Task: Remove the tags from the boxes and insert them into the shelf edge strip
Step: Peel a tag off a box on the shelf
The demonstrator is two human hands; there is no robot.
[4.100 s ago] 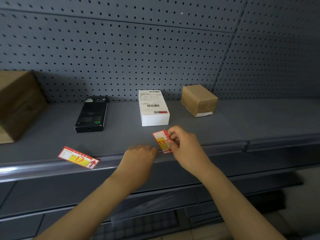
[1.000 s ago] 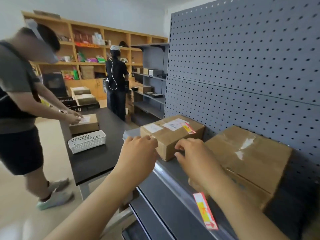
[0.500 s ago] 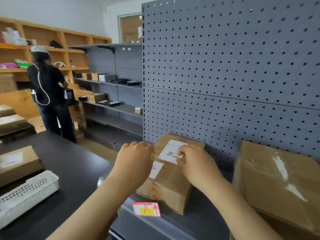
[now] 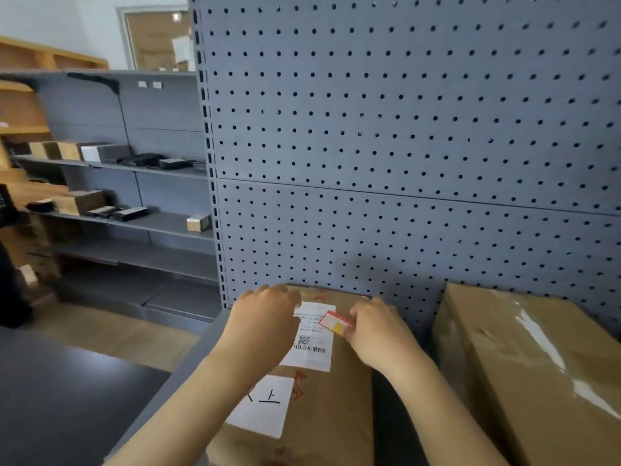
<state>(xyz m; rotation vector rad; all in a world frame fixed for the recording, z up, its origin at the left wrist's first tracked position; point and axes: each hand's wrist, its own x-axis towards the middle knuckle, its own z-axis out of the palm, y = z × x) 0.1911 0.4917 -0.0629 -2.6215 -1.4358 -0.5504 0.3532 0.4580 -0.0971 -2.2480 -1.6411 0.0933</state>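
A brown cardboard box [image 4: 339, 391] with white shipping labels lies on the grey shelf in front of me. A small red and yellow tag [image 4: 334, 322] sits at the top of its label. My right hand [image 4: 376, 327] pinches that tag between thumb and fingers, and the tag is tilted up off the label. My left hand [image 4: 265, 317] rests on the box's left top edge, fingers curled over it. The shelf edge strip is out of view below the frame.
A larger taped cardboard box [image 4: 537, 364] stands right of the labelled one. The grey pegboard [image 4: 403, 163] rises behind both. A dark table [image 4: 60, 391] lies at the lower left. Farther grey shelves [image 4: 134, 223] hold small boxes.
My view swung left from the middle of the shelf to its end. My hands moved onto the labelled box, and my right hand has taken hold of its red tag.
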